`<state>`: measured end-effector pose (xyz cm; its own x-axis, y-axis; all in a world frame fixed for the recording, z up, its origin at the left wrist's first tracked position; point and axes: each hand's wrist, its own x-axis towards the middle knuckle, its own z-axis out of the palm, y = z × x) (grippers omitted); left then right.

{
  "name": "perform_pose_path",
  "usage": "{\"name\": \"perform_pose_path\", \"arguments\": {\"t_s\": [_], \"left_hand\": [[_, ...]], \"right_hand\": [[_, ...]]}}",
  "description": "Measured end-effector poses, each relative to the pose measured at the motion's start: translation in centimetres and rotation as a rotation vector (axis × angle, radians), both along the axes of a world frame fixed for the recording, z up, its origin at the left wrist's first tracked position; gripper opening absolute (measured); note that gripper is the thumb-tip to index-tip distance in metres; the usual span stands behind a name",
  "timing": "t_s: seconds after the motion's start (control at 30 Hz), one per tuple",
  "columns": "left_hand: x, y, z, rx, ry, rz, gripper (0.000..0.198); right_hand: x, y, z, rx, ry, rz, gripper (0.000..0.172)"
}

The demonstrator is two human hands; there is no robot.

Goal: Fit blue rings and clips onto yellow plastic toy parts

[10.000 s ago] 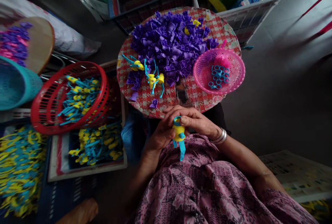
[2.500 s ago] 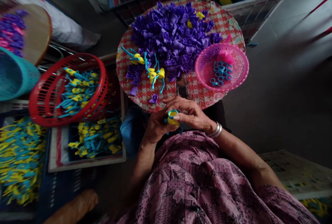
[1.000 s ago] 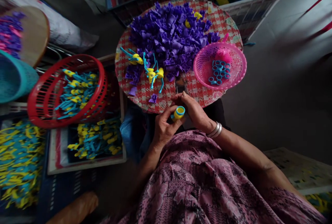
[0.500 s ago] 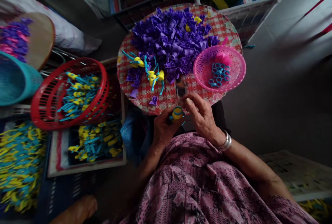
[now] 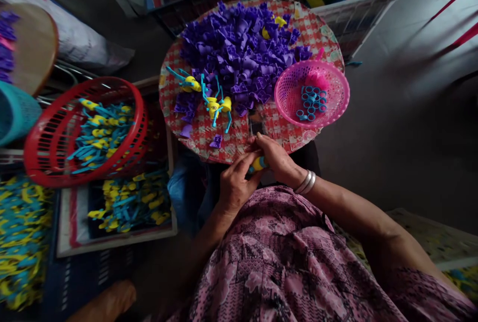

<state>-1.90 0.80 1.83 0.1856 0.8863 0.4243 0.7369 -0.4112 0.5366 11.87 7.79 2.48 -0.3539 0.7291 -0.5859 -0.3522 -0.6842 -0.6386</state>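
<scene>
A small yellow plastic toy part [image 5: 258, 164] with blue at its side is between my hands, just off the near edge of the round table. My left hand [image 5: 237, 185] is closed around it. From the other side, my right hand [image 5: 279, 161], with silver bangles at the wrist, curls over the same piece, its fingertips partly hidden. Beyond my hands, several yellow toy figures [image 5: 213, 107] with blue limbs lie on the table beside a large heap of purple plastic pieces [image 5: 239, 53]. Small blue rings [image 5: 312, 99] sit in a pink basket [image 5: 341, 105] on the right.
The round table [image 5: 239, 149] has a red checked cover. To the left, a red basket [image 5: 37, 162] holds yellow-and-blue figures, above a tray [image 5: 115, 245] with more of them. A teal bucket [image 5: 28, 118] stands at far left. A white crate [image 5: 358, 18] is behind the table.
My right hand has come down and left onto the yellow part, which my left hand keeps holding. The part has turned, its round opening no longer facing up. The whole view has shifted slightly.
</scene>
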Motion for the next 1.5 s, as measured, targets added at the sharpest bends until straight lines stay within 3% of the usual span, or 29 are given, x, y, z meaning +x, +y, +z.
{"name": "perform_pose_path", "arguments": {"t_s": [0.2, 0.37, 0.53, 0.67, 0.83, 0.93, 1.13, 1.4, 1.5], "left_hand": [[0.1, -0.8, -0.6, 0.049, 0.128, -0.058, 0.034], [0.2, -0.6, -1.2, -0.058, 0.110, -0.066, 0.027], [0.4, -0.1, 0.2, -0.312, -0.210, 0.011, 0.032], [0.3, 0.0, 1.4, -0.592, -0.521, 0.139, 0.044], [0.3, -0.1, 1.2, -0.814, -0.828, 0.189, 0.056], [0.4, -0.1, 0.9, -0.846, -0.935, 0.199, 0.061], [0.3, 0.0, 0.5, -0.858, -0.960, 0.196, 0.065], [0.2, 0.3, -0.3, -0.909, -1.017, 0.186, 0.057], [0.3, 0.4, -0.6, -0.882, -0.947, 0.183, 0.052]], "right_hand": [[0.5, -1.3, 0.2, 0.042, 0.117, -0.002, 0.011], [0.8, -1.6, -0.6, -0.020, 0.164, -0.011, 0.012], [1.2, -0.9, -0.4, -0.054, 0.123, 0.033, 0.040], [2.1, -1.1, -0.1, 0.088, 0.019, 0.105, 0.053], [2.5, -1.9, 0.1, 0.271, -0.024, 0.095, 0.057], [2.3, -2.2, 0.0, 0.305, -0.034, 0.054, 0.055], [2.0, -2.4, -0.3, 0.284, -0.080, 0.055, 0.049], [1.8, -2.1, -0.9, 0.290, -0.088, 0.021, 0.050], [2.0, -1.0, -0.7, 0.266, -0.099, -0.013, 0.047]]}}
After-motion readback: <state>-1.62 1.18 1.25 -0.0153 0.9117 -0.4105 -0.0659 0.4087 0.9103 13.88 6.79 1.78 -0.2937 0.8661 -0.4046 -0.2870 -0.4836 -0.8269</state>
